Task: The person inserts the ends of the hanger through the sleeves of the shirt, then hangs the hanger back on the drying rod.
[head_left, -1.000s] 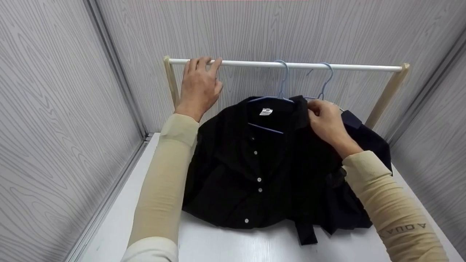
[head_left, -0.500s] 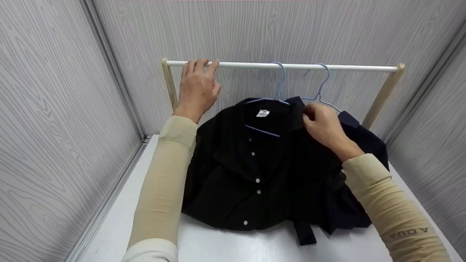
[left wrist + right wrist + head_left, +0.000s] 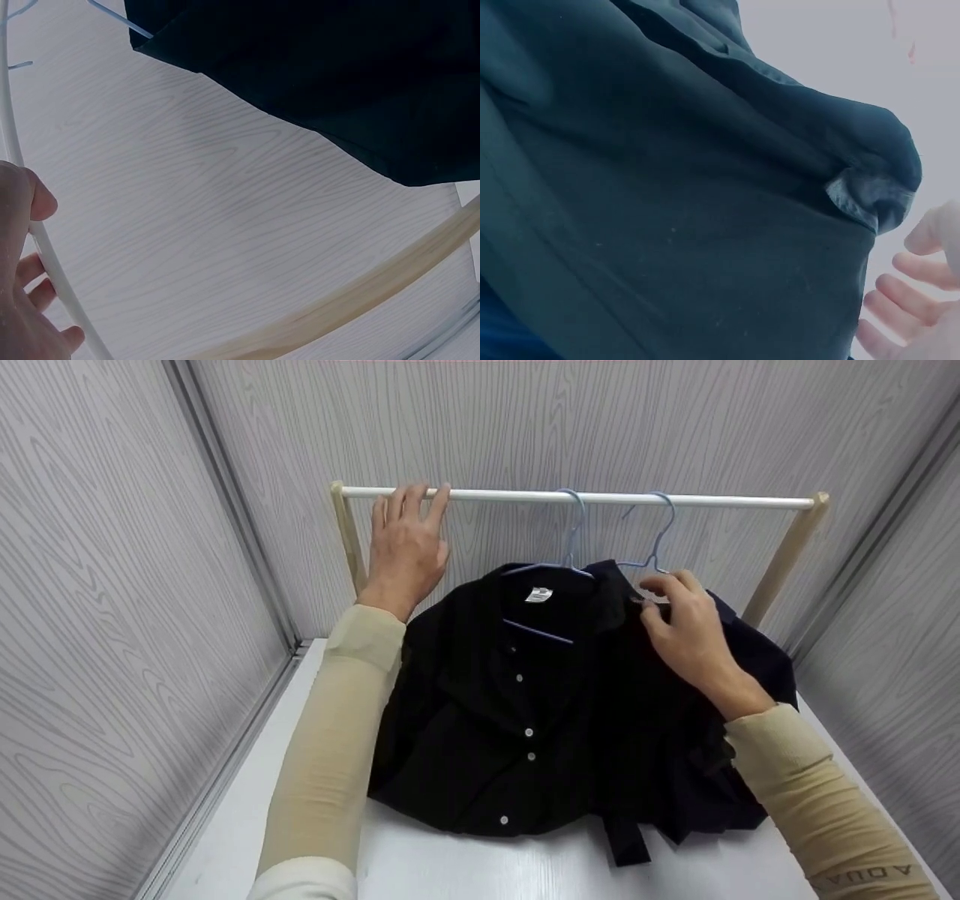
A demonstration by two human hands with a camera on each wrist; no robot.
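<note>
My left hand (image 3: 406, 547) holds the white rail (image 3: 510, 495) near its left end, its fingers hooked over the top; the left wrist view shows the thumb (image 3: 43, 196) across the bar. A black shirt (image 3: 457, 697) with pale buttons hangs on a blue hanger (image 3: 577, 521) in the middle. Beside its collar (image 3: 611, 589) is my right hand (image 3: 690, 630), thumb and fingers apart with nothing between them. The right wrist view shows its fingers (image 3: 911, 296) spread just off the dark cloth. A second dark garment (image 3: 761, 660) on another blue hanger (image 3: 664, 529) is partly hidden behind.
Wooden posts hold the rail at both ends, one at the left (image 3: 348, 540) and one at the right (image 3: 787, 555). A white tabletop (image 3: 480, 866) lies under the garments. Wood-grain panels (image 3: 510, 420) close in the back and sides.
My right hand has let go of the front shirt's collar and moved slightly right, its fingers parting. My left hand stays on the rail. The whole view has shifted slightly.
</note>
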